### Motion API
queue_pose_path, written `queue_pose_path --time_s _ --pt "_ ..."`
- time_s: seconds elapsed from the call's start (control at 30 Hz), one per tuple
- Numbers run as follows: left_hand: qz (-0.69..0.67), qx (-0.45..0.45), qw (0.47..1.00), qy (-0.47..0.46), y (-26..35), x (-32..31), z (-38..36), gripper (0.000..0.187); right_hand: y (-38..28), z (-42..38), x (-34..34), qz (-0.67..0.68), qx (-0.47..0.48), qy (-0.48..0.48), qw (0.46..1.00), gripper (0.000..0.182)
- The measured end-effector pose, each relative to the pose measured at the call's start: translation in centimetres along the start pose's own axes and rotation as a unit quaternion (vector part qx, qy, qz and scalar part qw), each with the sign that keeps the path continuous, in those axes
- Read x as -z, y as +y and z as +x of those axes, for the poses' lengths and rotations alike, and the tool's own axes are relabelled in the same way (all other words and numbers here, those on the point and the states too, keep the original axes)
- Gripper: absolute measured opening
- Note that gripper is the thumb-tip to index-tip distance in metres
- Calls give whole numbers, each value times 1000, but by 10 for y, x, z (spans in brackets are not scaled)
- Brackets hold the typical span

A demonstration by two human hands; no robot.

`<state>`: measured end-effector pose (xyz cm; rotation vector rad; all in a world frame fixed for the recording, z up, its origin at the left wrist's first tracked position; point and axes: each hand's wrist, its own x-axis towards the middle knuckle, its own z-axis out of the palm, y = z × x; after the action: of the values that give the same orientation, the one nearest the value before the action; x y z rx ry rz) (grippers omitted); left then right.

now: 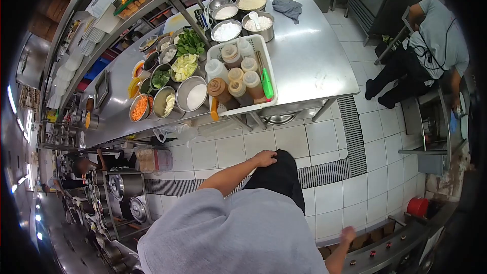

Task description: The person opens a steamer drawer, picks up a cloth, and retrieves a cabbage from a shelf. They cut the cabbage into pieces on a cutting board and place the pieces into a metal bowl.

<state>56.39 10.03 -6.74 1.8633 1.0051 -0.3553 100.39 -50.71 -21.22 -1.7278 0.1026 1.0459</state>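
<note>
My left hand (pixel 265 158) is in front of my dark trousers (pixel 278 180), its fingers curled and nothing visible in them. My right hand (pixel 347 234) hangs low at the right, smeared by motion, beside the stove front with red knobs (pixel 373 253); its fingers cannot be made out. Ahead stands a steel table (pixel 314 53). On it a white basket (pixel 274 68) holds several squeeze bottles (pixel 236 74) and a green-handled tool (pixel 267 83). To the left are metal containers of shredded carrot (pixel 140 107), chopped cabbage (pixel 184 67) and leafy greens (pixel 190 44). Neither hand touches these.
Pots of white powder (pixel 226 31) and a grey cloth (pixel 287 9) lie farther back on the table. A co-worker (pixel 431 45) bends over a steel sink unit at the right. A floor drain grate (pixel 324 172) crosses the white tiles. A red bucket (pixel 417 207) stands near the stove.
</note>
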Motion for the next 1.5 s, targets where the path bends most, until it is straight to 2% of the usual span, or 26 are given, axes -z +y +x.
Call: queue_pose_path --time_s 0.03,0.1,0.27,0.33,0.47,0.53,0.57,0.63,0.67,0.7,0.73,0.77,0.8,0.87,0.9,0.93,0.97,1.0,1.07,1.13,1.17,1.2,1.27,1.3,1.43,1.5 --pt "-44 -4 999 12 4 0 3 52 -74 -2 -42 -1 -10 260 966 8" --pt "-88 -16 996 15 15 -2 11 53 -158 24 -41 -82 4 238 968 37" --pt "-103 -66 988 -97 43 -4 65 73 -276 31 -131 -128 64 193 971 43" --pt "-93 -7 978 -187 72 16 83 85 -263 31 -160 -142 121 169 968 44" --pt "-52 19 963 -262 92 30 128 94 -199 6 -226 -204 188 87 957 33" --pt "-23 67 971 -229 76 19 148 92 -133 -16 -250 -141 133 117 974 32" --pt "-13 129 975 -180 70 14 155 90 -99 -32 -257 -167 -5 128 978 32" --pt "-45 168 957 -234 107 38 141 85 -16 -67 -268 -78 -164 205 962 37" --pt "-92 215 932 -275 127 48 140 81 19 -83 -261 -437 -162 11 885 29" --pt "-74 206 934 -283 100 29 167 81 41 -108 -271 -185 -301 105 930 26" --pt "66 79 963 -250 76 12 200 72 51 -130 -281 90 -410 186 888 25" --pt "200 -56 955 -213 46 7 233 62 51 -146 -282 116 -411 197 883 25" --pt "219 -73 946 -228 62 5 239 62 51 -163 -283 161 -408 220 871 24" --pt "-35 5 975 -218 112 14 234 44 58 -171 -288 228 -397 253 853 22" --pt "-9 -11 969 -245 141 16 236 44 64 -168 -286 248 -388 265 847 23" --pt "8 14 968 -251 182 17 234 41 158 -155 -271 281 -388 287 830 23" --pt "25 38 966 -255 217 8 236 40 231 -128 -288 50 -92 204 973 22" --pt "47 22 959 -279 235 -6 243 40 232 -114 -287 35 -124 190 973 23" --pt "76 -60 943 -317 246 -18 252 45 167 -83 -267 41 -155 191 968 25" --pt "264 -193 898 -293 247 -42 274 51 63 -60 -236 -166 -190 114 961 30" --pt "284 -133 897 -311 273 -48 263 56 19 -54 -215 -269 -169 81 945 32" --pt "295 -136 891 -318 284 -57 265 56 7 -39 -199 -331 -91 161 925 33" --pt "283 -219 876 -324 264 -68 277 59 -32 -17 -164 -24 -153 329 931 38" --pt "342 -365 736 -457 245 -57 303 61 -57 -9 -138 -50 -144 323 934 43" --pt "310 -247 814 -425 274 -70 297 57 -103 26 -52 -22 -120 378 918 43" --pt "246 -382 790 -412 308 -59 277 55 -115 36 -22 -5 -148 392 908 42"
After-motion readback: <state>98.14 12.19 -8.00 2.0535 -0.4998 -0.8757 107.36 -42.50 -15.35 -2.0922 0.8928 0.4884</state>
